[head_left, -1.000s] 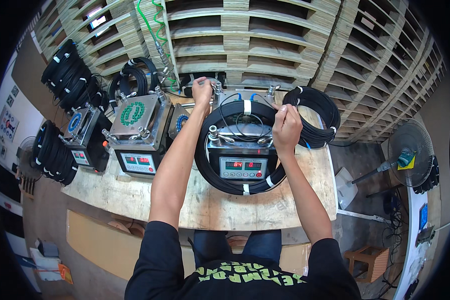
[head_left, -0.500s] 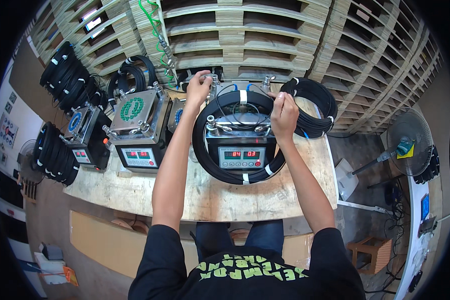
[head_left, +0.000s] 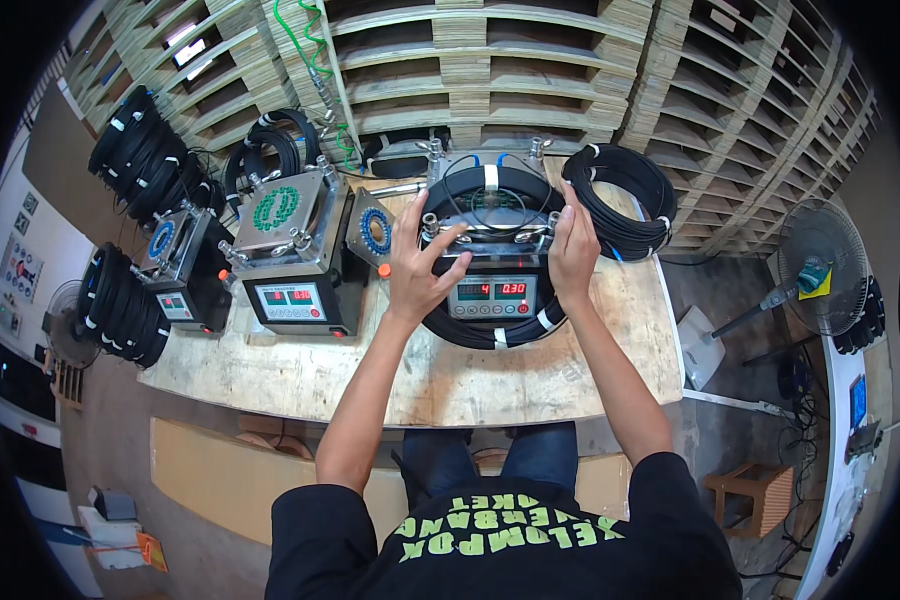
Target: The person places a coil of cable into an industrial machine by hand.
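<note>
Both hands were lowered onto the machine (head_left: 490,265): left hand (head_left: 417,265) spread flat, right hand (head_left: 573,255) pressed open, nothing grasped; black cable coil (head_left: 490,335) encircled it.

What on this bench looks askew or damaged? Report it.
Nothing stands out. The black cable coil lies evenly round the grey machine, left hand and right hand on its top; the spare coil sits tidy beside it.
</note>
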The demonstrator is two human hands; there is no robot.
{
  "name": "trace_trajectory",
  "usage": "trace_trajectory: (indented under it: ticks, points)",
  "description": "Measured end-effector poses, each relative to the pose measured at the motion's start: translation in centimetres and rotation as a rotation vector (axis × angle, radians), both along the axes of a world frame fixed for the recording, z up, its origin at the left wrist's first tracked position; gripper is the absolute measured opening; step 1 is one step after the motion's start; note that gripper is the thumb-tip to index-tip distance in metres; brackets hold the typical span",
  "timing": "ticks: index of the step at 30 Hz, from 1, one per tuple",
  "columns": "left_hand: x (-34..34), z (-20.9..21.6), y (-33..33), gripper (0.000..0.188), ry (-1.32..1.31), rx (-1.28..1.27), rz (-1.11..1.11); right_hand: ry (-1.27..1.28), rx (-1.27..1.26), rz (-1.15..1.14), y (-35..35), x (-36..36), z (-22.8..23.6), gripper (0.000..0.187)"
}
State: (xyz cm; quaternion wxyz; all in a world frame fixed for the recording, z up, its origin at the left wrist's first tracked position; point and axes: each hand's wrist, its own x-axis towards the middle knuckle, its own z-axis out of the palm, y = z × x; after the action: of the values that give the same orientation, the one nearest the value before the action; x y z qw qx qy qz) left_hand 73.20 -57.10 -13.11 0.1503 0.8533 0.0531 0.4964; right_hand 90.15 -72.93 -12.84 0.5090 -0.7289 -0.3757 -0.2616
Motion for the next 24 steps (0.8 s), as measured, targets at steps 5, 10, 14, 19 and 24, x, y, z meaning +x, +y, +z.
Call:
trace_trajectory:
  ticks: [5,10,14,19,24]
  points:
    - [0.0,0.4,-0.3,0.034,0.084,0.103,0.034,0.010,0.012,-0.018,-0.6,-0.7,-1.3,0.038]
    - [0.4,-1.3,0.2,0.019,-0.006,0.080,0.038,-0.056,-0.030,-0.054,-0.7,-0.8,-1.4,0.036]
    - [0.1,-2.9,1.0,0.019,-0.323,-0.265,-0.155,-0.057,-0.011,-0.045,-0.6,-0.8,-1.6,0.035]
    - [0.8,-3.1,0.9,0.023,-0.489,-0.581,0.026,-0.057,-0.003,-0.036,-0.7,-1.0,-1.4,0.034]
    - [0.4,-2.8,0.8,0.027,-0.322,-0.321,0.173,-0.041,0.022,-0.030,-0.6,-1.0,-1.4,0.032]
